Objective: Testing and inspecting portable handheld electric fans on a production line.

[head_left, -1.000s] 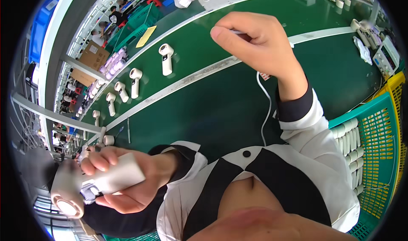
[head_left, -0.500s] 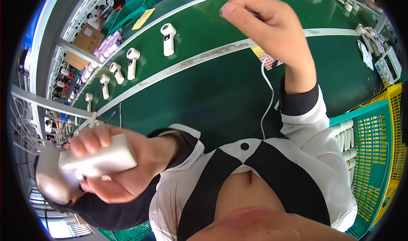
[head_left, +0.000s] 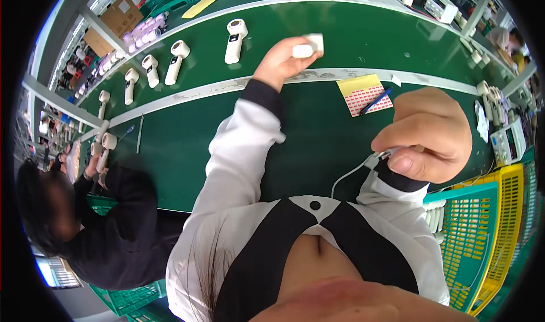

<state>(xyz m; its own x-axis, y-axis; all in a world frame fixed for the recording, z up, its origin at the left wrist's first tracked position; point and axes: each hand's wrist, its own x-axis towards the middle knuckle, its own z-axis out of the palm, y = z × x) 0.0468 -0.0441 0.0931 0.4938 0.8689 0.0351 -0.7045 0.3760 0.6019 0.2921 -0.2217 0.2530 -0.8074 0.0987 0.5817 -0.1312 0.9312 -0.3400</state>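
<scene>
My left hand [head_left: 281, 61] reaches out over the green belt, its fingers closed round a white handheld fan [head_left: 308, 46]. The fan appears foreshortened, so most of its shape is hidden. Nearer on the right, my right hand [head_left: 431, 134] is curled, pinching the small plug [head_left: 386, 153] of a white cable [head_left: 347, 174] between thumb and fingers. The cable runs down toward my shirt front. Plug and fan are well apart. Left of my left hand, a white fan [head_left: 233, 46] with a round head and dark small screen lies on the belt.
More white fans [head_left: 176, 62] line the belt leftward. A sheet of red labels [head_left: 366, 99] with a blue pen [head_left: 376, 101] lies on the bench. At right stand a bench meter [head_left: 508, 143] and a green basket [head_left: 471, 225] holding white parts. A co-worker [head_left: 113, 220] in black sits left.
My left hand has carried the fan from the near left out over the belt. My right hand has come down from above the belt and now holds the cable's plug.
</scene>
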